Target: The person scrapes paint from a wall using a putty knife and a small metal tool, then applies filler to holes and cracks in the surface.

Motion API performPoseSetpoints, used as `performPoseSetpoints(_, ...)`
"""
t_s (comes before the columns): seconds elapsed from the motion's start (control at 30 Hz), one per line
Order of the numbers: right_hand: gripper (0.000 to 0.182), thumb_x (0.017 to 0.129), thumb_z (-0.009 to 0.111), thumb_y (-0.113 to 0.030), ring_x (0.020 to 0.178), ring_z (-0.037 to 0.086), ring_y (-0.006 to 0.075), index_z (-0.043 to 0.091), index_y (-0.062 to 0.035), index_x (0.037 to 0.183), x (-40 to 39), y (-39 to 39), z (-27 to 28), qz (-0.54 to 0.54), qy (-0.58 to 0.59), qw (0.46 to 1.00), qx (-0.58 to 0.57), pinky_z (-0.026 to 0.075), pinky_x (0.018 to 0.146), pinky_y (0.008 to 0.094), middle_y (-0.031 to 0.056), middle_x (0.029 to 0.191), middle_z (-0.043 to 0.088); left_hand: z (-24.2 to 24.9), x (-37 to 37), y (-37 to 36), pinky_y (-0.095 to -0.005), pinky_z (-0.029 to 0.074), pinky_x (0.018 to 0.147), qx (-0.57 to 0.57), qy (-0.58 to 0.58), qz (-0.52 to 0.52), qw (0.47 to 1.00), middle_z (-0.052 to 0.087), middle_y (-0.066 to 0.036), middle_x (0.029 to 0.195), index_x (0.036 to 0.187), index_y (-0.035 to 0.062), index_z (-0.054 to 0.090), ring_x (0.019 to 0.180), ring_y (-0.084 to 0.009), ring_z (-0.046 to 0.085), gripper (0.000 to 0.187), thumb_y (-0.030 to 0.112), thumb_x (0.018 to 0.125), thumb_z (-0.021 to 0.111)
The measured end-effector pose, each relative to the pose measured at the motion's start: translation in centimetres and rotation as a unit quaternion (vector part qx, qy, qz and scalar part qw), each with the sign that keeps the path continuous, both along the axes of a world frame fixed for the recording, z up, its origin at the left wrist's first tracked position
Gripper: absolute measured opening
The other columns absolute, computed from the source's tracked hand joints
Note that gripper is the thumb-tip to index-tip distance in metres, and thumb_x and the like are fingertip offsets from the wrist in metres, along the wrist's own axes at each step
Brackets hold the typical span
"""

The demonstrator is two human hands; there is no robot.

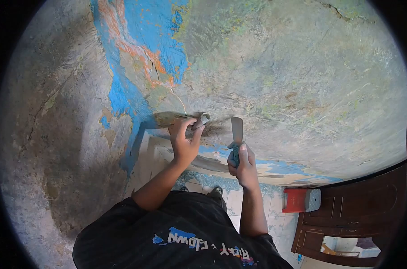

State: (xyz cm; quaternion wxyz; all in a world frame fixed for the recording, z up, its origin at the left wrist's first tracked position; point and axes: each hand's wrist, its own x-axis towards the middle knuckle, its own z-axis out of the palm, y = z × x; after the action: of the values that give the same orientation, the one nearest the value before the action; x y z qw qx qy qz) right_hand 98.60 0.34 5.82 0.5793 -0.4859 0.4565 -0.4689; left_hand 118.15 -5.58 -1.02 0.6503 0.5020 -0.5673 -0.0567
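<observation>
Wall (311,89): broad, patchy, largely stripped and uneven; to the right of the scraper it runs on unobstructed. Blue paint (156,27) with ragged, chipped edges remains at upper left, and a thin crack descends from it towards the left hand (184,142). A second wall (69,121) meets the first at left and bounds the room for movement on that side, near the left forearm.

The left hand pinches a curled flake (204,119) between thumb and fingers; whether the flake remains attached to the wall cannot be determined. The right hand (244,166) is closed around the handle of the scraper (237,130), blade pointing up, just right of the flake and apart from it. Contact between blade and wall cannot be confirmed.

Below, the tiled floor (234,204) shows beside the person's feet. A red stool (294,200) stands at lower right, next to a dark wooden cabinet (369,197), both well clear of the hands.
</observation>
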Motion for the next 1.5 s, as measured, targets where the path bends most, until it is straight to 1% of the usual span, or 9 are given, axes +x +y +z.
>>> performPoseSetpoints(0.17,0.048,0.111,0.035,-0.047,0.044,0.036,0.0058,0.057,-0.0039,0.109,0.7,0.2,0.8,-0.010,-0.011,1.000,0.025,0.026,0.041,0.0241,-0.0021,0.060,0.043,0.1,0.0,0.2,-0.0412,0.040,0.087,0.009,-0.008,0.003,1.000,0.068,-0.008,0.097,0.106,0.0084,0.067,0.088,-0.0303,0.063,0.027,0.012,0.083,0.081)
performPoseSetpoints(0.27,0.048,0.111,0.035,-0.047,0.044,0.037,0.0064,0.056,-0.0042,0.107,0.0,0.4,0.1,-0.002,-0.061,0.998,0.034,0.027,0.041,0.0243,-0.0010,0.060,0.044,-0.2,0.1,0.0,-0.0417,0.041,0.086,0.001,-0.006,0.000,1.000,0.068,-0.009,0.097,0.106,0.0077,0.067,0.089,-0.0310,0.063,0.027,0.012,0.083,0.081)
performPoseSetpoints(0.5,0.047,0.112,0.031,-0.049,0.042,0.036,0.0092,0.052,-0.0068,0.108,-0.2,0.5,-0.8,-0.006,-0.061,0.996,0.063,0.028,0.040,0.0252,0.0027,0.062,0.044,0.1,-0.4,0.6,-0.0423,0.044,0.085,0.004,-0.001,-0.002,1.000,0.069,-0.011,0.099,0.106,0.0065,0.068,0.092,-0.0324,0.065,0.027,0.009,0.082,0.081)
performPoseSetpoints(0.67,0.049,0.111,0.032,-0.051,0.043,0.037,0.0107,0.052,-0.0070,0.113,-2.5,1.4,-3.3,0.005,-0.104,0.989,0.104,0.029,0.041,0.0257,0.0031,0.062,0.045,2.0,-1.3,1.5,-0.0389,0.047,0.085,-0.024,-0.033,0.004,0.999,0.071,-0.012,0.102,0.107,0.0040,0.069,0.092,-0.0287,0.065,0.028,0.003,0.081,0.080)
performPoseSetpoints(0.9,0.049,0.110,0.034,-0.052,0.043,0.038,0.0104,0.053,-0.0074,0.118,-8.2,5.0,-7.5,-0.032,-0.143,0.968,0.204,0.029,0.041,0.0257,0.0023,0.063,0.045,5.1,-5.3,1.5,-0.0389,0.042,0.088,-0.087,-0.104,0.014,0.991,0.070,-0.007,0.101,0.108,0.0095,0.072,0.095,-0.0257,0.064,0.033,0.002,0.077,0.081)
performPoseSetpoints(1.03,0.043,0.111,0.036,-0.047,0.042,0.038,0.0101,0.053,-0.0073,0.116,-10.6,5.7,-7.2,-0.038,-0.106,0.975,0.194,0.028,0.040,0.0257,0.0032,0.064,0.047,6.5,-6.9,1.2,-0.0421,0.036,0.092,-0.112,-0.159,0.072,0.978,0.067,0.000,0.101,0.106,0.0181,0.077,0.092,-0.0247,0.061,0.032,0.004,0.077,0.079)
performPoseSetpoints(1.17,0.044,0.111,0.037,-0.048,0.042,0.037,0.0092,0.053,-0.0077,0.117,-12.6,5.0,-6.7,-0.018,-0.084,0.983,0.162,0.028,0.040,0.0251,0.0019,0.064,0.047,7.2,-6.1,-0.3,-0.0438,0.035,0.093,-0.170,-0.129,0.129,0.968,0.067,0.002,0.101,0.101,0.0187,0.079,0.095,-0.0236,0.061,0.032,0.001,0.075,0.078)
performPoseSetpoints(1.3,0.044,0.111,0.037,-0.047,0.042,0.037,0.0090,0.055,-0.0072,0.115,-13.9,4.3,-6.2,0.004,-0.037,0.988,0.150,0.028,0.039,0.0254,0.0014,0.063,0.047,5.5,-9.2,1.3,-0.0414,0.036,0.089,-0.134,-0.236,0.118,0.955,0.067,0.001,0.101,0.102,0.0178,0.080,0.097,-0.0225,0.061,0.032,0.002,0.074,0.080)
performPoseSetpoints(1.5,0.043,0.111,0.038,-0.045,0.041,0.037,0.0087,0.056,-0.0061,0.114,-16.0,3.9,-6.8,0.041,0.001,0.991,0.130,0.027,0.039,0.0259,0.0012,0.064,0.047,4.6,-9.7,1.0,-0.0387,0.035,0.092,-0.127,-0.176,0.178,0.960,0.068,0.000,0.099,0.103,0.0172,0.080,0.093,-0.0206,0.063,0.032,0.004,0.074,0.082)
